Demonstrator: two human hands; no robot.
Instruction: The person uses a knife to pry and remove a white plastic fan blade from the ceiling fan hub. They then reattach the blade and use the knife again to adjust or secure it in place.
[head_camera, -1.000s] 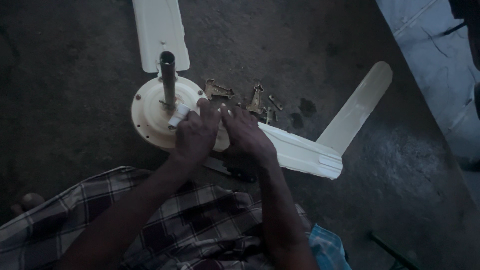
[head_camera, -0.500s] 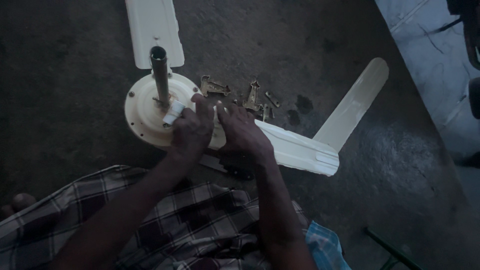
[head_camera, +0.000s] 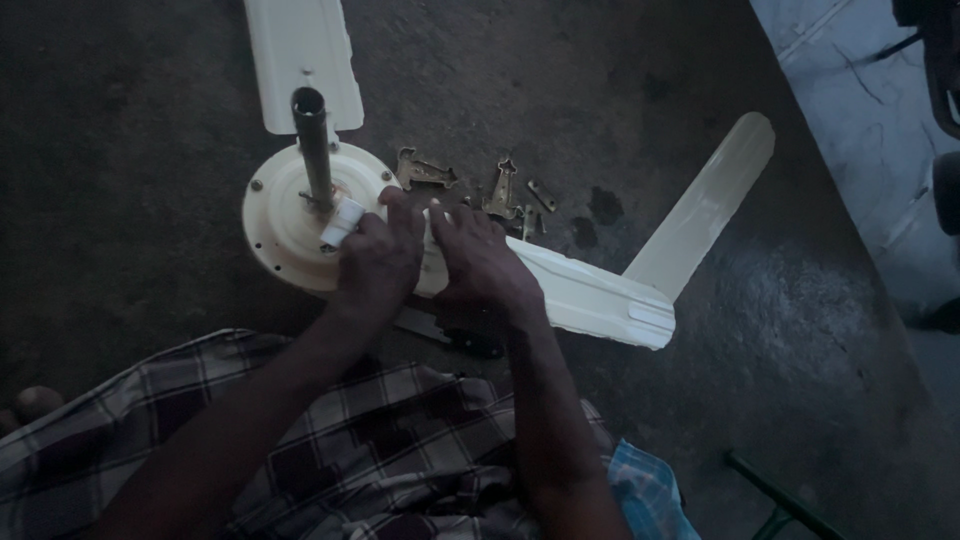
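A cream-coloured round metal ceiling-fan motor housing (head_camera: 285, 215) lies flat on the dark, stained concrete floor (head_camera: 120, 120), its grey metal down-rod (head_camera: 313, 145) standing upright from the middle. Both hands work at the housing's right edge, where a long cream fan blade (head_camera: 590, 295) meets it. The left hand (head_camera: 380, 262) is curled, its fingers pressed against the housing and closed round a small white cylindrical piece (head_camera: 342, 220) at the rod's foot. The right hand (head_camera: 480, 262) lies just beside it, fingers bent down onto the blade's root; whether it pinches anything I cannot tell (the light is poor).

As for progress, the fan looks partly taken apart or partly assembled, and the pictures do not settle which. One blade (head_camera: 300, 60) lies at the housing's far side and another (head_camera: 705, 205) rests loose, angled against the near blade's end. Several brass-coloured metal brackets (head_camera: 500, 188) and small fittings are scattered on the floor just beyond the hands, fastened to nothing.

No container is in view; the loose parts sit on bare floor. A checked cloth (head_camera: 330, 440) covers the person's lap below.
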